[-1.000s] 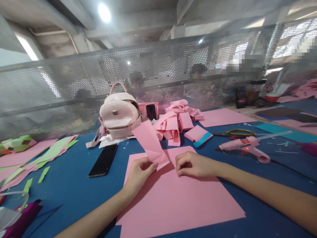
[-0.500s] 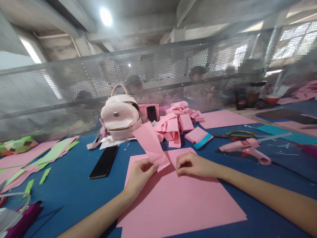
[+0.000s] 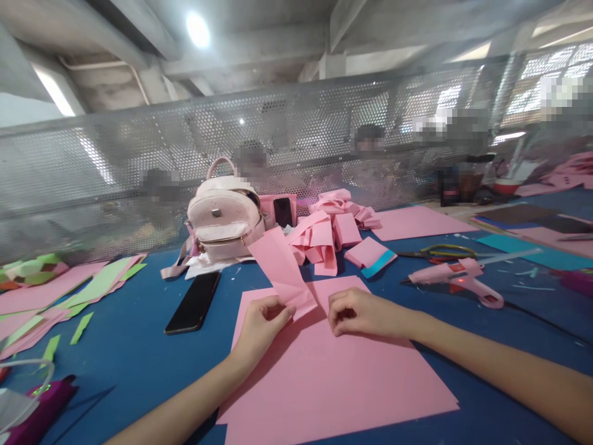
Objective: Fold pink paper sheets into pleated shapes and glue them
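My left hand pinches the lower end of a folded pink paper strip between thumb and fingers. The strip leans up and to the left, with creases near its bottom. To its right, my right hand rests with curled fingers and nothing visible in them, apart from the strip. Under both hands lie large pink paper sheets, stacked slightly askew on the blue table.
Beyond the sheets are a pile of folded pink strips, a pink-and-blue pad and a pale backpack. A phone lies left. Rightward are a glue gun with its cord and scissors. A perforated metal screen stands behind.
My right hand's fingers have shifted slightly downward. My left hand and the pink strip keep nearly the same position; the view has moved a touch.
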{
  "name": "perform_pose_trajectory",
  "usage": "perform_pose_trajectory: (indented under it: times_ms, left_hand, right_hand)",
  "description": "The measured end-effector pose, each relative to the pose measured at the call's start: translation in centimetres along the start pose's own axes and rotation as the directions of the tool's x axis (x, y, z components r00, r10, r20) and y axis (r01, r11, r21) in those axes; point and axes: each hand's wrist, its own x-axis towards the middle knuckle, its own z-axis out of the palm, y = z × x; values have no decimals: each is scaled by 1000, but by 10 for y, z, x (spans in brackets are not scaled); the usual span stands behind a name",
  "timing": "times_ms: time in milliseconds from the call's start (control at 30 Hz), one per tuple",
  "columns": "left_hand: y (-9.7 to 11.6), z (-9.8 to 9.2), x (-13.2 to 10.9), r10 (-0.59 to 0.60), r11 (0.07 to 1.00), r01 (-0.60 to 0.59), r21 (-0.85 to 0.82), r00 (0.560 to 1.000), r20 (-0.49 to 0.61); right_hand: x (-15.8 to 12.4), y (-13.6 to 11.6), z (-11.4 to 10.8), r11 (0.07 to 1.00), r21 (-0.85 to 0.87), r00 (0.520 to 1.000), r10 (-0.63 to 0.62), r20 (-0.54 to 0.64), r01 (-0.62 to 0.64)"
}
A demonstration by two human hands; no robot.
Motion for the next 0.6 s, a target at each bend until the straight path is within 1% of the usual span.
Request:
perform_pose_trajectory:
  times_ms: [133, 433, 600]
  left_hand:
    - [0, 0, 1, 0, 1000, 0, -4, 1000, 3]
    - [0, 0, 1, -5, 1000, 5, -14, 1000, -11]
    - [1, 0, 1, -5, 1000, 4, -20, 1000, -4]
  right_hand:
    - [0, -4, 4, 1000, -17, 999, 16, -28, -16]
    - [2, -4, 14, 998, -21, 994, 60, -97, -62]
    - [0, -9, 16, 999, 9, 993, 40, -113, -39]
